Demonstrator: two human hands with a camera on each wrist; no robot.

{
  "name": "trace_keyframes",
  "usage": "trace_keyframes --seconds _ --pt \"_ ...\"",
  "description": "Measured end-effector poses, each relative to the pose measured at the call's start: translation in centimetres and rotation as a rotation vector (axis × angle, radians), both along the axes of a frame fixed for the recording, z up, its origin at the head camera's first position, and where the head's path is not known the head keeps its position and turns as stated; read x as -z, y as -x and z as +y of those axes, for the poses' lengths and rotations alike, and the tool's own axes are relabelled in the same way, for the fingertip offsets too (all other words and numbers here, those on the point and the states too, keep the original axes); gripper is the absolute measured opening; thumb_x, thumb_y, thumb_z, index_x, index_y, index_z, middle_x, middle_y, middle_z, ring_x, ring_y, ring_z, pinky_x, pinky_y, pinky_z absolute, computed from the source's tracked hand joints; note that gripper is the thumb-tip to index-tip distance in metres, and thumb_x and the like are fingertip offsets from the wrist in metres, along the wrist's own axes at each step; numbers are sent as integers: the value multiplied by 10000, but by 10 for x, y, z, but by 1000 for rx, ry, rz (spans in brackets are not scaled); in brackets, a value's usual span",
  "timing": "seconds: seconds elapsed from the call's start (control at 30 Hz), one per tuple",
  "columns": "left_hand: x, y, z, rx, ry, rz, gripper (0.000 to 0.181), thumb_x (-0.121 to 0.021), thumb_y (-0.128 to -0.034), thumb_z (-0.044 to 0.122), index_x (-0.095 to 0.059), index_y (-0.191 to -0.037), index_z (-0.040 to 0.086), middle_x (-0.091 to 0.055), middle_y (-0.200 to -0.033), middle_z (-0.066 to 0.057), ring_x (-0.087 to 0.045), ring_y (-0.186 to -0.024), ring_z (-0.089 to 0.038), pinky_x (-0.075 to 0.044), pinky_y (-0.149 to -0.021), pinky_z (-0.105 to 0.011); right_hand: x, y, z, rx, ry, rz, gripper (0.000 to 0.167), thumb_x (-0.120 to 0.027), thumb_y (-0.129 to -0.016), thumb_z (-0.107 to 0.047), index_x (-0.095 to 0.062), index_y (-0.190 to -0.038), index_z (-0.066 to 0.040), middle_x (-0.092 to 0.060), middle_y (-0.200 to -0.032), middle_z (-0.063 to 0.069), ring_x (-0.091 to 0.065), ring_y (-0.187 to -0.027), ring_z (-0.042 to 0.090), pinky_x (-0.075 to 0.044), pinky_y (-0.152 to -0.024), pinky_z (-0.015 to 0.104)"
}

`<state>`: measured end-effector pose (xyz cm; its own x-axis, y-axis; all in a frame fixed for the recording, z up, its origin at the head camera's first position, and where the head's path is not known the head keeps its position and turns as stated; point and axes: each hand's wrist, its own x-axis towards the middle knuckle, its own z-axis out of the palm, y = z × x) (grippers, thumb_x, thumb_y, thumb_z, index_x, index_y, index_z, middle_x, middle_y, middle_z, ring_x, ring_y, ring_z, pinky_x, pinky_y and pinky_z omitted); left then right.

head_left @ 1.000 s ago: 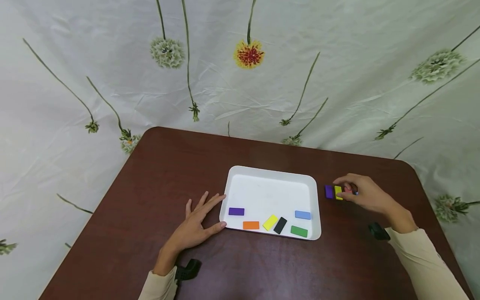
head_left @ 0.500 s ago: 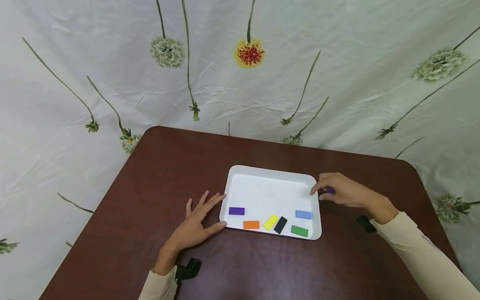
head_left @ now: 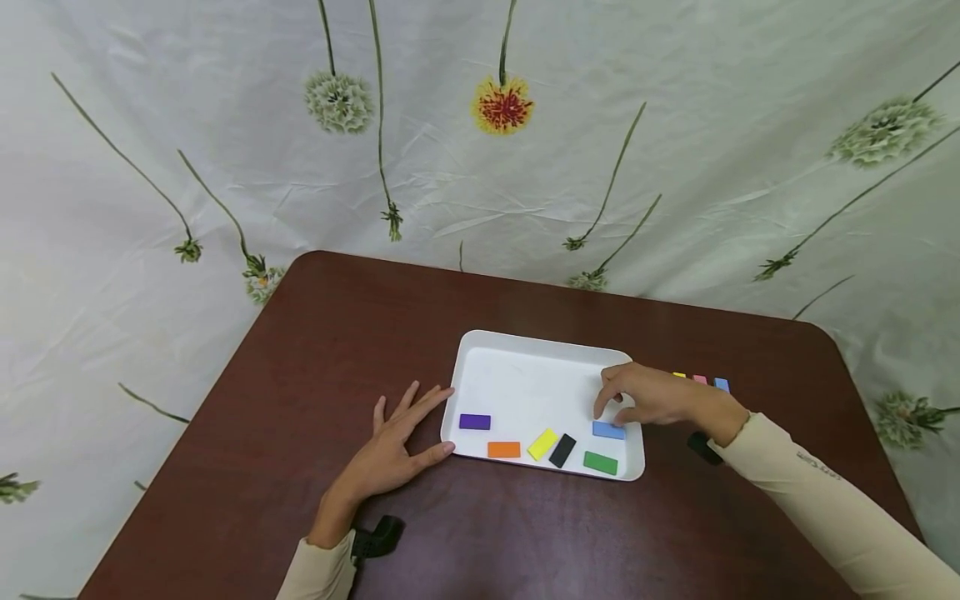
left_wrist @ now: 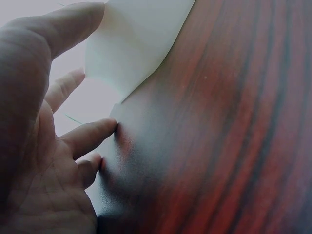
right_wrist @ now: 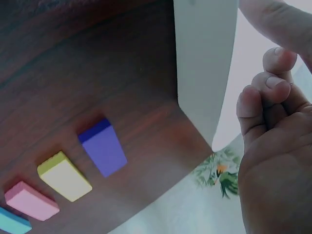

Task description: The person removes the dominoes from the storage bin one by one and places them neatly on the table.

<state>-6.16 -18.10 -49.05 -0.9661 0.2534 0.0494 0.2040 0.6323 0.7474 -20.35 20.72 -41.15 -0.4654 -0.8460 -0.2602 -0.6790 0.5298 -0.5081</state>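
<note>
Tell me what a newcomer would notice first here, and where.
The white tray on the reddish-brown table likely draws the eye first, with six coloured blocks in its near half. Next comes the person's right hand, at the light blue block near the tray's right side. Beyond the table, one yellow-and-red flower stands out on the pale printed cloth.

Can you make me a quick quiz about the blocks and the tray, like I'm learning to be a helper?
1. Counting: how many coloured rectangular blocks can be seen in the white rectangular tray?

2. True or false: in the head view, the black rectangular block lies between the yellow rectangular block and the green rectangular block.

3. Choose: which is nearest the light-blue rectangular block in the tray?
A) left hand
B) right hand

Key: 1. Six. 2. True. 3. B.
</note>
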Motion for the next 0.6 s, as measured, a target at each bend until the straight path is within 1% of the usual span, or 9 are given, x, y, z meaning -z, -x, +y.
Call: trace_keyframes --seconds 0.27,0.47,0.6 --pt "0 0 0 1 -5 -3 766 -728 -890 478 -358 -1551 366 -365 -1608 -92 -103 -1548 -389 115 -1108 -726 10 0 -5 -38 8 -6 239 -831 -779 -13 -803 -958 -170 -502 -788 -64 -457 -804 55 -409 -714 224" --pt "2 0 0 2 -4 4 763 -728 -891 477 -360 -1550 364 -368 -1606 -91 -105 -1547 -394 108 -1106 -730 13 -2 -10 -28 -62 -4 201 -825 -808 -58 -779 -934 -208 -485 -805 -75 -457 -835 63 -394 -746 230" --pt "1 0 0 3 -4 4 760 -727 -892 475 -362 -1550 363 -368 -1607 -88 -106 -1547 -391 108 -1107 -729 14 -2 -14 -23 -93 21 203 -816 -822 -60 -748 -925 -221 -481 -818 -74 -460 -847 80 -388 -744 240"
